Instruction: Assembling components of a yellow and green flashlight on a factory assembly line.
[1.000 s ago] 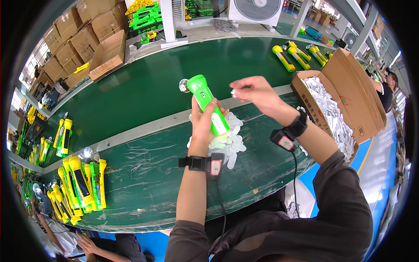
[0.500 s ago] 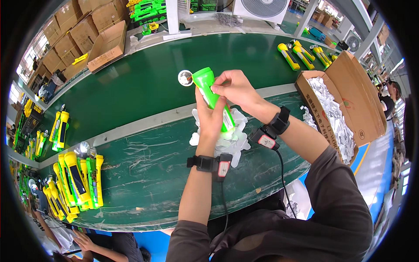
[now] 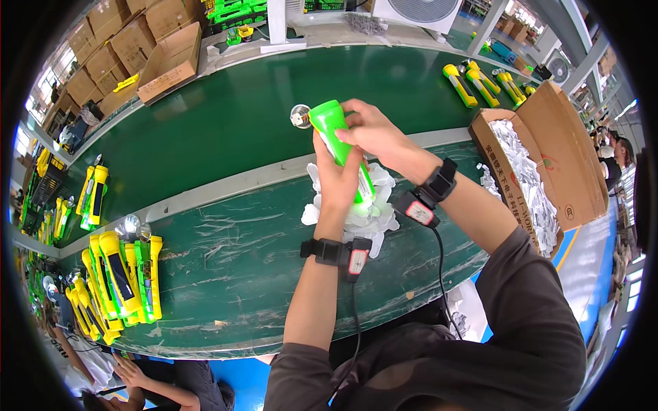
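A bright green flashlight body [image 3: 332,127] is held over the bench, its wide head up and its narrow end slanting down to the right. My left hand [image 3: 337,175] is closed around its lower part from below. At the head's right side, my right hand [image 3: 377,131] grips it with the fingers behind and the thumb on the front. A round silver reflector [image 3: 300,116] hangs at the left of the head; its attachment is hard to make out. White flat plastic pieces [image 3: 370,222] lie heaped under my hands, partly hidden by them.
Yellow and green flashlights [image 3: 120,277] are piled on the left of the bench. More flashlights [image 3: 459,85] lie at the far right. A cardboard box [image 3: 490,147] of white pieces stands on the right. Another person's hand [image 3: 130,373] shows at lower left; cables run from my wrist bands.
My right hand has shifted from pinching the flashlight's front to gripping around its head. The flashlight and reflector have moved slightly to the right in view.
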`<state>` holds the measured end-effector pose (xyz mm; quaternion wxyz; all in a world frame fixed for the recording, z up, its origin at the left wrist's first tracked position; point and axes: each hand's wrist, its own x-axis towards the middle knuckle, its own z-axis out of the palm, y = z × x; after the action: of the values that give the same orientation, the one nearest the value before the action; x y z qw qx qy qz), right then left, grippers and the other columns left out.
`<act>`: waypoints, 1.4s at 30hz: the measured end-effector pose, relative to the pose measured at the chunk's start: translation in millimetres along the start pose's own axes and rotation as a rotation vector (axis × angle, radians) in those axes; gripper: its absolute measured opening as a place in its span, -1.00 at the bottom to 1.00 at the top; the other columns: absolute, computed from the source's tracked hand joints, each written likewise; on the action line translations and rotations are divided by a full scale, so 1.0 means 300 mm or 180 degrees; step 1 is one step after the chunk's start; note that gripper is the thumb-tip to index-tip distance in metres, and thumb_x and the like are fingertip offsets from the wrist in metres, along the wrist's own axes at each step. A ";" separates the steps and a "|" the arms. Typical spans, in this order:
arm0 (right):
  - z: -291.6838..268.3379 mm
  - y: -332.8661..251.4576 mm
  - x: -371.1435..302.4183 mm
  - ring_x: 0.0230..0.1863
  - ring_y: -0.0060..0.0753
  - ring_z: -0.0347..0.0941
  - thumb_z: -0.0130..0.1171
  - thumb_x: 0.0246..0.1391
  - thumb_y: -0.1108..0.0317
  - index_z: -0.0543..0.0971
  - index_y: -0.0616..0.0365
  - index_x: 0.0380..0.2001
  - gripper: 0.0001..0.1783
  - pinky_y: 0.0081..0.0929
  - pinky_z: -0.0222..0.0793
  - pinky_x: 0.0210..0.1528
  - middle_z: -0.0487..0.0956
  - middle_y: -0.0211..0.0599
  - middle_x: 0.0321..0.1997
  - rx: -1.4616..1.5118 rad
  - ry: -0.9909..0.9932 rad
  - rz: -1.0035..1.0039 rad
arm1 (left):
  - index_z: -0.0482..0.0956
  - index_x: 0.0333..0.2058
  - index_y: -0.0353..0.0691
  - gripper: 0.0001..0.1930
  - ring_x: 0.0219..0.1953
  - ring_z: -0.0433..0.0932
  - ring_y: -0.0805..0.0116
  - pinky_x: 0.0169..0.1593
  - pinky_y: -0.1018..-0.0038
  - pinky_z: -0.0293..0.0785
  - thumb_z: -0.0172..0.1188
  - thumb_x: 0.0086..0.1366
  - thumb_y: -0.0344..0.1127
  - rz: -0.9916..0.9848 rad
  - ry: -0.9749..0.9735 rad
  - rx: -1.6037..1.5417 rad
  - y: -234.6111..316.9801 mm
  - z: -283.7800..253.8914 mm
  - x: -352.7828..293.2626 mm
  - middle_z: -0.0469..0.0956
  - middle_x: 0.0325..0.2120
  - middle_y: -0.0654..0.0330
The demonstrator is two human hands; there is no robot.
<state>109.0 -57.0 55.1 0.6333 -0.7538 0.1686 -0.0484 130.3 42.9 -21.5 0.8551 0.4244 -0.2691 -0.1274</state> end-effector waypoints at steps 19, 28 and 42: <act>-0.157 0.091 -0.048 -0.08 -0.39 0.48 0.17 0.13 0.21 0.37 0.31 0.06 -0.48 -0.46 0.43 -0.04 0.54 -0.16 -0.07 0.1882 -0.0210 -0.0479 | 0.13 0.14 -0.14 -0.48 -0.28 0.51 0.31 -0.27 0.33 0.52 0.07 0.22 -0.44 -0.1043 -0.0253 -0.0620 0.032 0.072 0.001 0.44 -0.25 0.14; -0.249 0.336 0.009 0.06 -0.17 0.36 0.05 0.01 -0.24 0.22 0.21 0.13 -0.17 -0.05 0.21 0.21 0.40 -0.13 0.03 0.5271 -0.0550 -0.0160 | 0.17 0.14 -0.22 -0.36 -0.26 0.49 0.18 -0.15 0.24 0.51 0.12 0.04 -0.38 -0.1682 -0.0302 -0.1886 0.070 -0.035 -0.042 0.36 -0.02 -0.05; -0.253 0.369 0.014 -0.11 -0.36 0.39 0.07 0.08 -0.20 0.36 0.07 0.02 -0.36 -0.36 0.33 -0.06 0.45 -0.32 -0.12 0.5774 -0.0268 -0.0348 | 0.16 0.13 -0.27 -0.37 -0.47 0.30 0.46 -0.49 0.54 0.27 0.09 0.02 -0.40 -0.2271 -0.0243 -0.2028 0.164 0.119 0.073 0.31 -0.25 0.13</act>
<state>69.7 -145.2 -38.4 0.9860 0.0258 0.0066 -0.1649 127.5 39.5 43.1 0.8351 0.2021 -0.0854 -0.5045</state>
